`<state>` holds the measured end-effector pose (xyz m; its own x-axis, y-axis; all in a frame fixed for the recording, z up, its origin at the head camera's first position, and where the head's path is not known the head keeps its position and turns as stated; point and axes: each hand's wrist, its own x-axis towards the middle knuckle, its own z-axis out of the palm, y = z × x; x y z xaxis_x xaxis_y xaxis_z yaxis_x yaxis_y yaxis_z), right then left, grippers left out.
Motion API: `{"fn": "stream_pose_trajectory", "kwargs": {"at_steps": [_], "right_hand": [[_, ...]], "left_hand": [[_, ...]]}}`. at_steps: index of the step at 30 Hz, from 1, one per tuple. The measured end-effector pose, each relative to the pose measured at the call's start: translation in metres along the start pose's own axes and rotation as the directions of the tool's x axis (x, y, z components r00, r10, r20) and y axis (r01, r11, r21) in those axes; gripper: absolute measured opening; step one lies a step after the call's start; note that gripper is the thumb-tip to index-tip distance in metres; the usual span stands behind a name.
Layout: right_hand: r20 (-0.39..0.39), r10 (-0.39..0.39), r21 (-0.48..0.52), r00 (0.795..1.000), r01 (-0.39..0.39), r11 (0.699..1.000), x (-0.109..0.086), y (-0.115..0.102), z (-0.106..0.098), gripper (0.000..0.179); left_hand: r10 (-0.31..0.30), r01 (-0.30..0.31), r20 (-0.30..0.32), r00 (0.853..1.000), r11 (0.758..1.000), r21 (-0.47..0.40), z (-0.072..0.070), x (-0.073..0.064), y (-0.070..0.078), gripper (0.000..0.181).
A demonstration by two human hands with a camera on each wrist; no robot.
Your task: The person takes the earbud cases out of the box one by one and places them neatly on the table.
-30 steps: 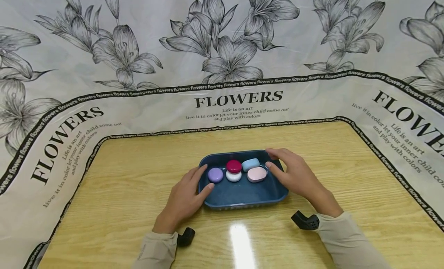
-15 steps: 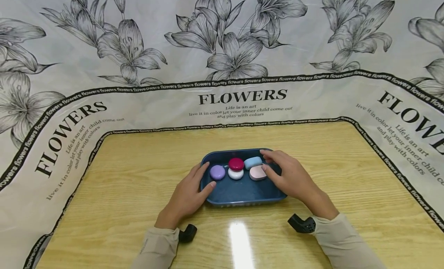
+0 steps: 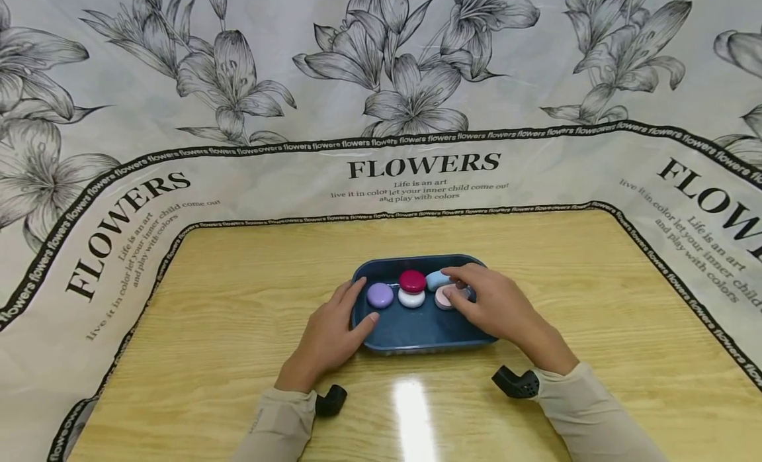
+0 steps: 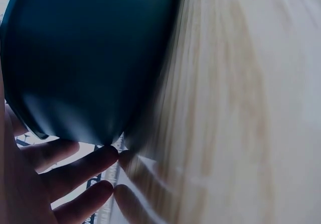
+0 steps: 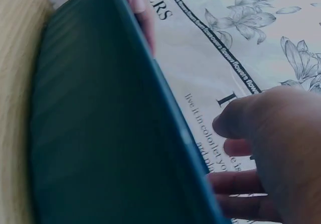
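A dark blue plastic basket point(image 3: 417, 329) stands on the table. In it lie a purple round piece point(image 3: 380, 295), a magenta round piece point(image 3: 412, 281) partly over a white round piece point(image 3: 411, 299), a light blue oval piece point(image 3: 436, 280) and a pale pink oval piece point(image 3: 443, 298). My left hand point(image 3: 330, 329) holds the basket's left end, thumb over the rim, fingers point(image 4: 80, 171) along the outside. Over the right end reaches my right hand point(image 3: 503, 303), fingers spread above the blue and pink pieces and partly hiding them. Whether its fingertips touch them I cannot tell.
The light wood-grain tabletop point(image 3: 250, 277) surrounds the basket. A white flower-printed sheet point(image 3: 297, 184) borders its back and sides. Each wrist carries a black device point(image 3: 515, 382).
My right hand has moved inward from the basket's right rim to over the blue and pink pieces. The left hand stays at the left end. The view has shifted slightly.
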<state>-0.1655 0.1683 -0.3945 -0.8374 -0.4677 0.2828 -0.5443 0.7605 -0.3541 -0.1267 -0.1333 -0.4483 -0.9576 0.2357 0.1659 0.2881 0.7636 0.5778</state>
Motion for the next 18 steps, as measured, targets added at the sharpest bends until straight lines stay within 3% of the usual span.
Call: {"fn": "stream_pose_trajectory", "kwargs": {"at_steps": [10,18], "right_hand": [[0.129,0.065,-0.044,0.99,-0.06,0.997,0.012,0.0,-0.012,0.036],[0.294,0.058,-0.12,0.954,-0.024,0.993,0.024,-0.003,-0.022,0.029]], "left_hand": [[0.0,0.0,-0.009,1.0,0.999,-0.049,0.0,0.001,-0.001,0.066],[-0.019,0.019,-0.005,1.0,0.996,-0.085,0.002,0.0,0.001,0.065]]}}
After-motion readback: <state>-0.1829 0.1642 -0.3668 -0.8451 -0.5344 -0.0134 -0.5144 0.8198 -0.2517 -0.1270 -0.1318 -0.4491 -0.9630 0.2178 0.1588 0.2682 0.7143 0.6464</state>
